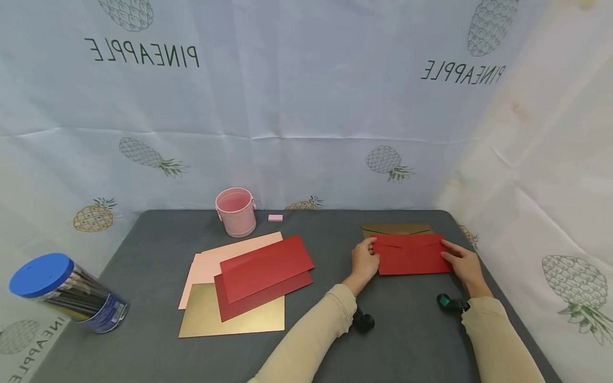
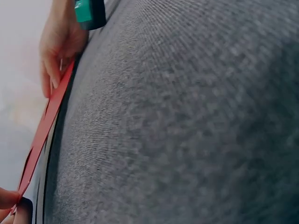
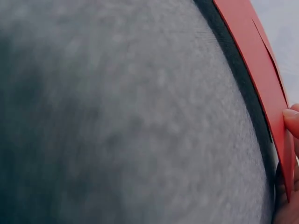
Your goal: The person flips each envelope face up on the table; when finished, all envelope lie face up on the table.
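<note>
Both hands grip a red envelope (image 1: 412, 255) at its two short ends, on the right side of the table. My left hand (image 1: 364, 261) pinches its left end; in the left wrist view the thumb and fingers lie on either side of that edge. At the other end my right hand (image 1: 465, 265) holds it, thumb on the near face, as the right wrist view shows. The envelope's flap side faces up, and a narrow dark gap runs below it in the wrist views. Partly hidden behind it lies a gold envelope (image 1: 397, 228), its flap edge showing.
Left of the hands, red envelopes (image 1: 268, 266) overlap a gold envelope (image 1: 230, 319) and pink envelopes (image 1: 203, 268). A pink bucket (image 1: 237, 215) and a small pink block (image 1: 275, 218) stand at the back. At far left leans a blue-lidded clear jar (image 1: 72, 292) of dark sticks.
</note>
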`<control>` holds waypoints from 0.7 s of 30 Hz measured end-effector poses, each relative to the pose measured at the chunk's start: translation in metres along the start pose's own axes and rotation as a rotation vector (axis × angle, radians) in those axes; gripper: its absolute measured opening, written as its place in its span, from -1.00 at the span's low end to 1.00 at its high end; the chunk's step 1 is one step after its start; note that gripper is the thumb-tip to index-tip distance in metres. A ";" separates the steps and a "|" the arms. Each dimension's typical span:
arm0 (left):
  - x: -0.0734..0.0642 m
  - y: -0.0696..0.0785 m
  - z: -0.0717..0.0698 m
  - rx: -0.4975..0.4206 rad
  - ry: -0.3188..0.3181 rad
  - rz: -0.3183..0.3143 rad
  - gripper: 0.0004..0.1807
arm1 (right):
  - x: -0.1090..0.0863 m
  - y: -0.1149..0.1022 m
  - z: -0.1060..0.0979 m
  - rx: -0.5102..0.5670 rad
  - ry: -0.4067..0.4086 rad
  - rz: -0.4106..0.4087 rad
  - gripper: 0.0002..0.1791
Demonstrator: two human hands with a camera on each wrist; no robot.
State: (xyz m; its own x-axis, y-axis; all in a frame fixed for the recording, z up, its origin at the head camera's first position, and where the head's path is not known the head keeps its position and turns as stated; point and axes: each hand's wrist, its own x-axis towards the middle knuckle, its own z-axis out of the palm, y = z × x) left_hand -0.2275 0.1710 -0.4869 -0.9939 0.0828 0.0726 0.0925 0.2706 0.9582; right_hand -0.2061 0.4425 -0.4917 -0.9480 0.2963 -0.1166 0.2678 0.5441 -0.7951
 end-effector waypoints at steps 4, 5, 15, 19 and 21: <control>-0.002 0.000 0.000 0.010 0.009 0.002 -0.55 | 0.001 -0.002 0.001 -0.031 -0.028 0.009 -0.37; -0.003 0.000 0.000 0.013 0.013 0.000 -0.54 | 0.001 -0.003 0.001 -0.040 -0.037 0.009 -0.36; -0.004 -0.007 0.001 0.049 0.050 0.020 -0.55 | -0.001 -0.005 0.005 -0.109 -0.020 0.013 -0.38; -0.006 -0.009 0.001 0.047 0.069 0.015 -0.56 | 0.001 -0.003 0.006 -0.112 -0.017 0.012 -0.39; -0.006 -0.009 0.001 0.047 0.077 0.016 -0.56 | 0.002 -0.002 0.006 -0.114 -0.010 0.006 -0.39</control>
State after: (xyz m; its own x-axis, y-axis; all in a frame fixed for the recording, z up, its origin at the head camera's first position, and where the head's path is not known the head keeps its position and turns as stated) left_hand -0.2221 0.1691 -0.4964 -0.9938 0.0144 0.1105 0.1094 0.3146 0.9429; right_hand -0.2092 0.4369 -0.4942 -0.9478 0.2920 -0.1279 0.2909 0.6285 -0.7213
